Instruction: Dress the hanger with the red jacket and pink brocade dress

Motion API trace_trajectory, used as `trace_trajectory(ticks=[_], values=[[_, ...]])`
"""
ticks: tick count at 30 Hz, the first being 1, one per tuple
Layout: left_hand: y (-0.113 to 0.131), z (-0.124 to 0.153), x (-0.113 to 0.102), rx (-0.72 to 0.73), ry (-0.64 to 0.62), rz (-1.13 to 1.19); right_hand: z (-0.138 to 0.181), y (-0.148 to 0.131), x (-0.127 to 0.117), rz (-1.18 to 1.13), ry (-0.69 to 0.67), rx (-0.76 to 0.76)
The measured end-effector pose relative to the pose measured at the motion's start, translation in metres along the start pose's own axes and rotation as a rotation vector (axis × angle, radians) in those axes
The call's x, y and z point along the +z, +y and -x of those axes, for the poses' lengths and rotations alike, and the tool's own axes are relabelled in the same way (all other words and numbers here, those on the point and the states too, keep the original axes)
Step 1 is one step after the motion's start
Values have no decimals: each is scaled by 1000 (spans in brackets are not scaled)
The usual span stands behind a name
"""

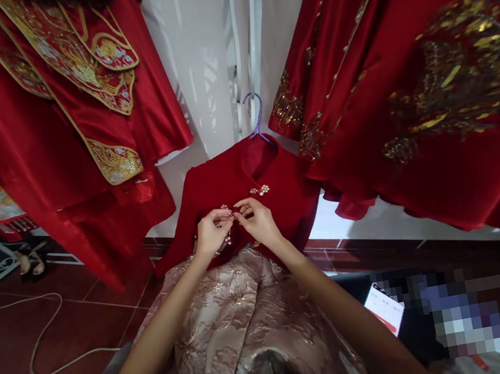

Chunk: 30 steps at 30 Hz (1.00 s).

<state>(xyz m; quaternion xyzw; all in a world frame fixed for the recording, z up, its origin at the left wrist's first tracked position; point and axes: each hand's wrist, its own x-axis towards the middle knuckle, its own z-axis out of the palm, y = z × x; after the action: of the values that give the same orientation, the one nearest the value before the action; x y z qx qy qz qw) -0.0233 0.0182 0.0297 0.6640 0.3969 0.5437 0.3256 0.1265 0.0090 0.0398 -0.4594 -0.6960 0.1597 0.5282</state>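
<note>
A dark red velvety jacket [215, 183] hangs in front of me on a purple hanger [258, 120]. Beaded flower-like ornaments [260, 191] sit below its collar and further down the front. Over the chest, my left hand [213, 232] pinches with thumb and fingers. Close against it, my right hand [259, 219] pinches too, so the fingertips of both nearly meet. The small bit between them is hidden; I cannot tell whether it is a fastening or the cloth's edge. A shiny pinkish-beige brocade garment [225, 320] lies under my forearms.
Red embroidered garments hang on the left [151, 95] and red sequinned ones on the right [428, 181]. A phone [386, 310] with a lit screen lies at lower right beside a blurred-out patch. A pale cable [46, 332] and dark shoes [31, 264] are on the tiled floor.
</note>
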Motion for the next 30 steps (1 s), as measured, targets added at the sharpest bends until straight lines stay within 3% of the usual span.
trace_trajectory(ticks=[6,13,19,25,30], values=[[-1,-2,-6,25,12,-98,1,-2,5,17,25,-16],[3,-4,-12,64,-59,-158,1,-5,4,11,33,1],[-13,38,5,-28,50,-64,23,5,-26,-73,-179,135],[-33,82,28,-124,-152,-253,33,19,-57,-46,-342,206],[-38,87,23,-178,-41,-310,36,27,-64,-73,-434,246]])
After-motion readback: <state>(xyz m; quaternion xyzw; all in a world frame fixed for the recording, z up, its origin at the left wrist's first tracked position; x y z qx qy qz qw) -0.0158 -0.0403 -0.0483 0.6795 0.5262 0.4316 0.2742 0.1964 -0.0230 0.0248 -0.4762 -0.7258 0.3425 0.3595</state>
